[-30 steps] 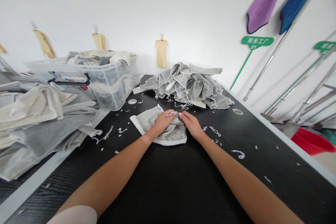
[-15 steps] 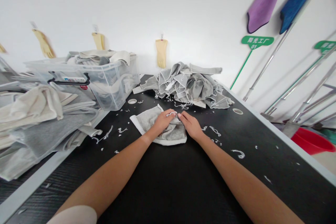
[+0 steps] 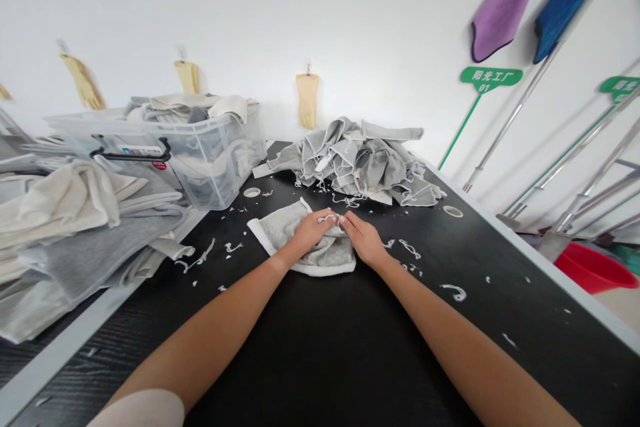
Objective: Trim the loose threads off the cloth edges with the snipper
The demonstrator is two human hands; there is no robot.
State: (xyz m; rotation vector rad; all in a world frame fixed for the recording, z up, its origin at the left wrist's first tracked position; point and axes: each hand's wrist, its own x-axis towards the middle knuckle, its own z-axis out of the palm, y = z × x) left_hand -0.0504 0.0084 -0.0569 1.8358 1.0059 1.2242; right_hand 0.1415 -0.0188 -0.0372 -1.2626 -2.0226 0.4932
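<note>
A grey cloth with white edging lies partly bunched on the black table. My left hand is closed on its raised upper part, and a bit of white edging or thread shows by the thumb. Close beside it, my right hand pinches the same cloth, thumb and fingertips almost meeting those of the left. The cloth's left corner spreads flat past my left hand. Just what sits between the fingertips is too small to make out.
Beyond my hands rises a pile of grey cloths with loose threads. At left stand a clear plastic bin of cloths and a stack of folded cloths. Thread scraps dot the table. A red basin and mop poles are at right.
Almost nothing differs. Both hands stay on the cloth in the same place, with only a slight shift of the fingertips.
</note>
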